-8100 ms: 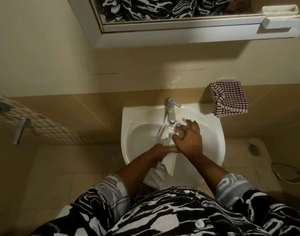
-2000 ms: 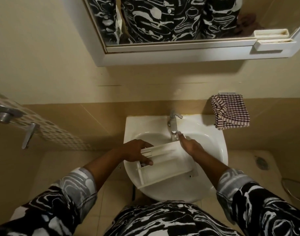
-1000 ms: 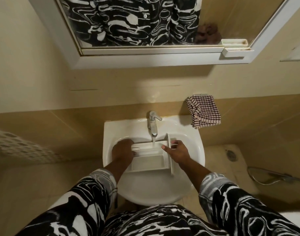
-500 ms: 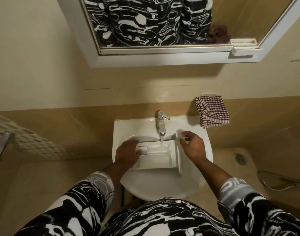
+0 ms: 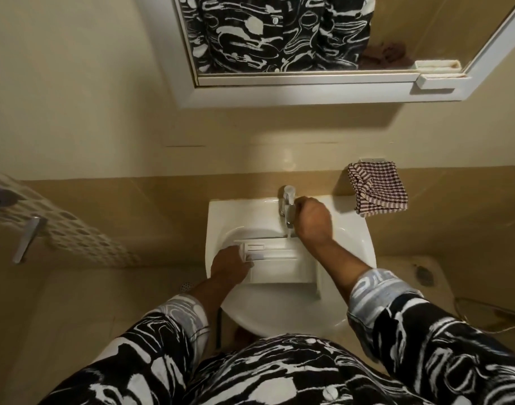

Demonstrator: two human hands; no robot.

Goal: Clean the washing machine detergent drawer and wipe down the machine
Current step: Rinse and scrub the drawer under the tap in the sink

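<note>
white drawer point(image 5: 282, 270) in sink point(image 5: 221, 211) | left hand point(image 5: 230, 266) grips its left end | right hand point(image 5: 313, 222) curled round tap point(image 5: 288, 197), fingertips hidden

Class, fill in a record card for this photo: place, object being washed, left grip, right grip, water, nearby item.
place: white sink
object being washed: detergent drawer, lying across the basin
left grip: hand holds the drawer's left end
right grip: hand curled on the tap lever
water: thin stream seems to fall onto the drawer
nearby item: checked cloth on the wall, right of the tap
</note>
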